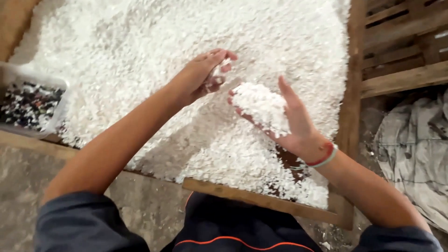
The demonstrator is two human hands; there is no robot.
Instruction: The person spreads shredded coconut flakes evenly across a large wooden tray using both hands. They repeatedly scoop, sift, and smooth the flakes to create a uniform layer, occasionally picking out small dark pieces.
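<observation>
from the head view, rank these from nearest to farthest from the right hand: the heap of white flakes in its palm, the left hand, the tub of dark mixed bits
1. Heap of white flakes: lying in the cupped palm of the right hand.
2. Left hand: just up and to the left, close but apart.
3. Tub of dark mixed bits: far off at the left edge of the tray.

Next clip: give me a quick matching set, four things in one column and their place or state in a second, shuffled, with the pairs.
Things:
1. right hand
2. left hand
3. small tub of dark mixed bits
4. grey cloth

Place or state:
A. crumpled on the floor outside the wooden frame
B. cupped palm up, heaped with white flakes
C. at the left edge of the white pile
D. fingers pinching a few flakes

Pairs: 1-B, 2-D, 3-C, 4-A
</observation>
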